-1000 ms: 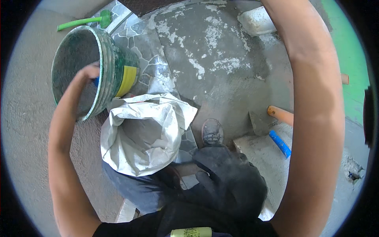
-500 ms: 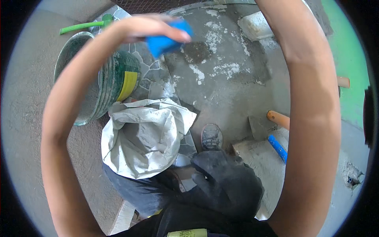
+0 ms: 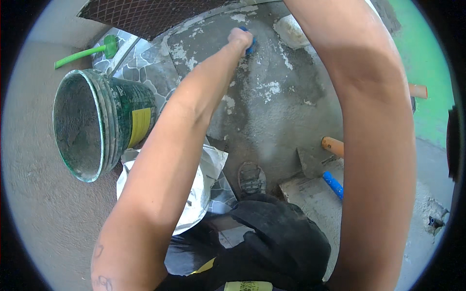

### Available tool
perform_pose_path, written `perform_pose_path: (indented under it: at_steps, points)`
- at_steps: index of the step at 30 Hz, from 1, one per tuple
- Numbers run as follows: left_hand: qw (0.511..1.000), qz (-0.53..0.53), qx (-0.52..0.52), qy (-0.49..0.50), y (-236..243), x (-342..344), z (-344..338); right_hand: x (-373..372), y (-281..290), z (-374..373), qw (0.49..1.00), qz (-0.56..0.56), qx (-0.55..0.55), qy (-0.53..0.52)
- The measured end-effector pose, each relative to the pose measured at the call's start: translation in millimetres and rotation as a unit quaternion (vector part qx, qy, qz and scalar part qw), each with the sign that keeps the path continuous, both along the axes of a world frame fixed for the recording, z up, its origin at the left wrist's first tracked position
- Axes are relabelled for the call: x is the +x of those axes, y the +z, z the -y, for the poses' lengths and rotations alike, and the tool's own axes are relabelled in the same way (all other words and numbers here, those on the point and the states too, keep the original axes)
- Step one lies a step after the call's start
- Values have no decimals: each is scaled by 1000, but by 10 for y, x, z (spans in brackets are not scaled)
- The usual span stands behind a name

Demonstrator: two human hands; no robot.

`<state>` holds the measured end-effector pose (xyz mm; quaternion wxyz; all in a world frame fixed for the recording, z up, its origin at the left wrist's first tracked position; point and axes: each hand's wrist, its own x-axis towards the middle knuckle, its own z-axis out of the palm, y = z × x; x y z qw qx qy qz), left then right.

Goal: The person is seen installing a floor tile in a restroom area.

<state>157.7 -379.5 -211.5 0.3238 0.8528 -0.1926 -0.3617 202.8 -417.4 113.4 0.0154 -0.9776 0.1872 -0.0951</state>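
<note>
My left hand (image 3: 239,36) is closed around a blue sponge (image 3: 251,43), mostly hidden by the hand, against the grey cement surface (image 3: 286,114) with its flaky white patches. My left forearm reaches diagonally over a white sack (image 3: 213,157), covering much of it. My right arm (image 3: 376,145) runs up the right side and leaves the view at the top, so that hand is not visible. Beside this arm, near the top, lies a lumpy whitish object (image 3: 290,31) whose kind I cannot make out.
A green bucket (image 3: 128,97) lies tipped at left, below a green-handled brush (image 3: 80,56). A trowel (image 3: 310,162) and a blue handle (image 3: 333,184) are at right, near an orange pipe (image 3: 332,145). A brown mesh panel (image 3: 150,14) stands at the top.
My left hand has moved right and farther away with the blue sponge, onto the cement surface. My left arm has straightened, and the whole view has shifted slightly.
</note>
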Motion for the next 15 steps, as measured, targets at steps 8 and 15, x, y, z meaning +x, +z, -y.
perform_pose_path:
  at_steps: [8, 15]
  points:
    - [988, 65, 18, -139, 165, 1002, -772, 122, 3, 61, 1000, -23, 1, 7]
    - [883, 297, 207, -298, 352, 1701, -898, 218, -108, 125, 1000, -13, -22, -5]
